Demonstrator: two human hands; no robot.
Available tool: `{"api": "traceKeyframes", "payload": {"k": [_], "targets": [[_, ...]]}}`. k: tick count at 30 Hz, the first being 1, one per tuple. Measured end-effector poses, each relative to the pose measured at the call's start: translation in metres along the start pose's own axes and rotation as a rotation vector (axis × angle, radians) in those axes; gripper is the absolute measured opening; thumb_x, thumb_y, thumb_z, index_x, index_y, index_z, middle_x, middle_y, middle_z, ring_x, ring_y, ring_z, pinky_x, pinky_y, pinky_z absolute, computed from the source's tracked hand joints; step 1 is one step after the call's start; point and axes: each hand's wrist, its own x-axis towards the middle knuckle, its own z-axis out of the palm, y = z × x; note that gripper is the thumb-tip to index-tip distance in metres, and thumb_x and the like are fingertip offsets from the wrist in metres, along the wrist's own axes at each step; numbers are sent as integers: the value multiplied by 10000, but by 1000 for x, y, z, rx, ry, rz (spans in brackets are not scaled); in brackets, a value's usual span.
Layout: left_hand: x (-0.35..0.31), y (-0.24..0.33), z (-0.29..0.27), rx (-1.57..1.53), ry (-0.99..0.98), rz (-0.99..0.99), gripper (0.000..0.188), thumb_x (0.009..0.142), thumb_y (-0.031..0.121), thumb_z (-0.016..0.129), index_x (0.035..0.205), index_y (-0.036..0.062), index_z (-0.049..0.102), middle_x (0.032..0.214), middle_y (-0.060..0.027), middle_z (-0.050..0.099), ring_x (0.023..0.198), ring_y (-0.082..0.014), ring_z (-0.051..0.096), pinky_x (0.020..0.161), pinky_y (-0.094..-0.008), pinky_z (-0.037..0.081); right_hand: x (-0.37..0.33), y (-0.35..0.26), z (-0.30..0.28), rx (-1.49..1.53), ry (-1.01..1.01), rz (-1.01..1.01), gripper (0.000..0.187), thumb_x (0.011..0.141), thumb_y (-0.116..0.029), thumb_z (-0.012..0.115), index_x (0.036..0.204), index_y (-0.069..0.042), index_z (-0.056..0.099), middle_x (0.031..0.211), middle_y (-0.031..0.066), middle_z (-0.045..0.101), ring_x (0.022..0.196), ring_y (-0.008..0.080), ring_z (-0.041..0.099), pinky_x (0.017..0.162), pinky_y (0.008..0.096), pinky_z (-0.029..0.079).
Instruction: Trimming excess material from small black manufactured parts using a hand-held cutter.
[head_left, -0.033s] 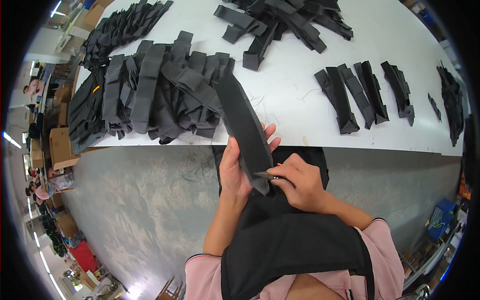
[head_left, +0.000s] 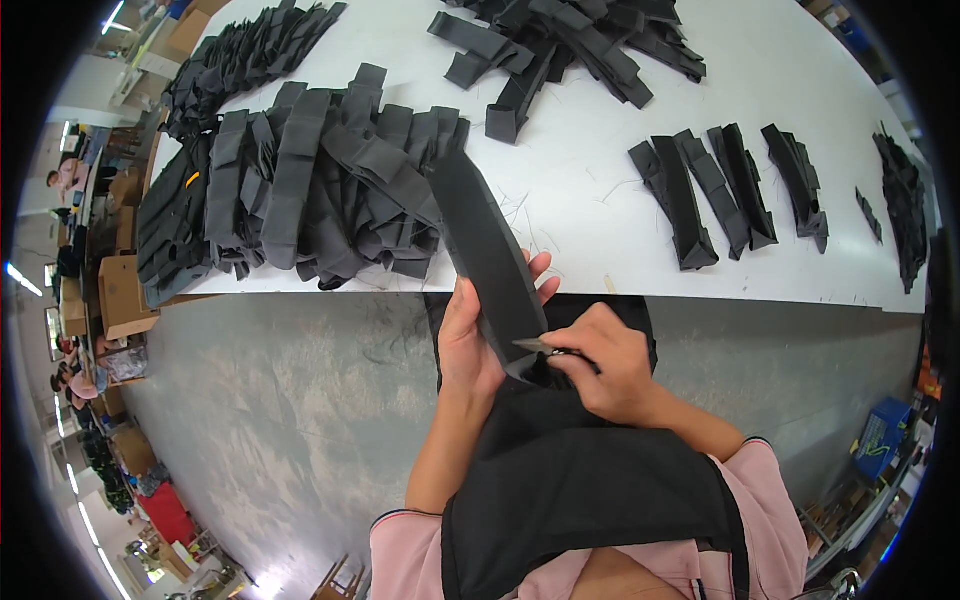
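Observation:
My left hand (head_left: 468, 335) is wrapped round a long black fabric strip (head_left: 488, 240) from beneath, its fingertips showing past the right edge. The strip slants up and away over the table's near edge, its top end close to a heap of similar strips. Gripped in my right hand (head_left: 608, 362) is a pair of small thread snips (head_left: 530, 346), mostly hidden by the fingers. Their pointed metal blades lie over the strip's lower end, which is bent. Whether the blades touch the cloth I cannot tell.
On the white table (head_left: 580, 200) lie a large heap of black strips (head_left: 300, 180) at left, another pile (head_left: 590, 40) at the far side, and several separate strips (head_left: 680, 205) at right. Loose threads are scattered between. Cardboard boxes (head_left: 125, 295) stand at the left.
My right hand has shifted slightly up and to the right with the snips. The strip's lower tip has folded up; my left hand stays nearly still.

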Motion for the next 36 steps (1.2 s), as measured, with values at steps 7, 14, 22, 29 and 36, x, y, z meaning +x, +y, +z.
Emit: {"api": "traceKeyframes", "payload": {"k": [7, 14, 22, 29, 36], "targets": [[-5, 1, -9, 196, 24, 26, 460, 947, 284, 437, 1293, -13, 376, 1267, -188, 465, 1150, -299, 481, 951, -438, 433, 22, 8, -4, 3, -65, 95, 276, 656, -8, 696, 919, -41, 616, 787, 69, 533, 640, 235, 568, 539, 304, 443], [-6, -1, 2, 166, 73, 5, 464, 923, 229, 482, 1300, -15, 366, 1247, -196, 489, 1069, -295, 537, 915, -418, 458, 24, 14, 8, -158, -19, -171, 283, 644, -24, 673, 922, -47, 626, 767, 43, 558, 653, 206, 576, 533, 304, 435], [-4, -7, 0, 150, 18, -57, 497, 916, 232, 507, 1308, -34, 357, 1344, -244, 401, 1072, -276, 549, 916, -398, 465, 11, 19, 7, -180, 93, -200, 284, 662, -21, 663, 944, -39, 635, 766, 33, 584, 612, 167, 563, 512, 268, 404], [-4, -6, -6, 163, 27, -34, 497, 905, 257, 539, 1272, -54, 414, 1357, -255, 387, 1128, -251, 528, 935, -359, 450, 8, 18, -4, -76, 142, -128, 292, 652, -19, 695, 937, -52, 641, 757, 31, 578, 605, 171, 558, 503, 269, 404], [-5, -2, 0, 224, 129, -30, 445, 933, 220, 486, 1272, -58, 409, 1341, -251, 405, 1120, -262, 533, 948, -367, 459, 3, 22, -16, -41, 116, 11, 303, 626, 47, 721, 913, -24, 653, 769, 80, 581, 623, 214, 567, 577, 293, 489]]}}
